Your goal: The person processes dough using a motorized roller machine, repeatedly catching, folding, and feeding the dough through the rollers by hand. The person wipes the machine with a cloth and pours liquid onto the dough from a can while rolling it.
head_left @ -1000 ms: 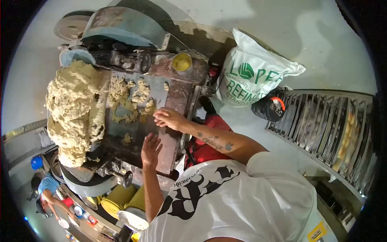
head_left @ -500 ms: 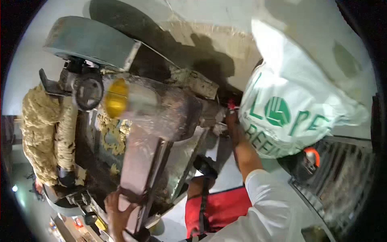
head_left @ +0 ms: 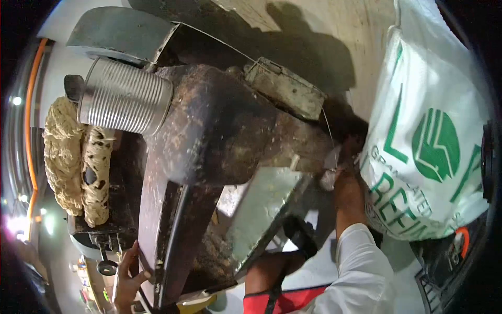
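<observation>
My left hand point(head_left: 127, 277) rests against the near edge of the reddish-brown machine table point(head_left: 151, 220), its thumb apart from the fingers. My right hand point(head_left: 351, 149) reaches low into shadow between the machine's dark end housing point(head_left: 209, 125) and a white sack point(head_left: 418, 152) with green lettering; its fingers are too dark to make out. Pale dough point(head_left: 64, 157) lies along the roller point(head_left: 97, 183) at the left. A ribbed metal can point(head_left: 125, 97) stands on the machine's upper end.
A grey rounded guard point(head_left: 120, 34) is at the upper left. A small weathered box point(head_left: 285, 88) sits behind the housing. Below the machine is a slanted metal panel point(head_left: 266, 214). At the lower right are a black item with an orange rim point(head_left: 463, 240) and part of a rack point(head_left: 429, 293).
My hands have moved apart from over the table, the left to its edge, the right down beside the sack. The view has shifted closer to the machine's end, with the can and sack larger.
</observation>
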